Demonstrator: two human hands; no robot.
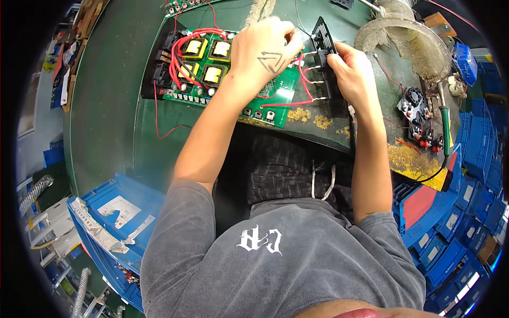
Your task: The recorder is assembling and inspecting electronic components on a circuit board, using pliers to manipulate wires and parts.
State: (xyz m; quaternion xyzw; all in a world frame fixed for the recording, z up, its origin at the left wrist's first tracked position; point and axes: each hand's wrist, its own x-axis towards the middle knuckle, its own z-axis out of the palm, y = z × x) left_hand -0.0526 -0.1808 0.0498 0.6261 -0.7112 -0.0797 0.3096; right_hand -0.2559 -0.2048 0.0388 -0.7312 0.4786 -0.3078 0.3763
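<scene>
A green circuit board (283, 98) lies on the bench, with several yellow-and-black transformers (213, 74) and looped thick red wires (177, 58) on its left half. My left hand (265, 50) is over the board's right part, fingers curled together near the white connector end; what they pinch is hidden. To its right, my right hand (352, 74) grips a slotted black end panel (330, 79) that stands on edge, thumb on its near face. Red wires (303, 82) run from terminals on this panel to the board. A black fan housing (165, 58) borders the board's left end.
At the right stand a crusted metal fume hood (408, 45), a green-handled soldering iron (445, 127) and a small fan part with red terminals (416, 108). Blue bins (119, 212) flank me on both sides. Another green board (183, 6) lies at the far edge.
</scene>
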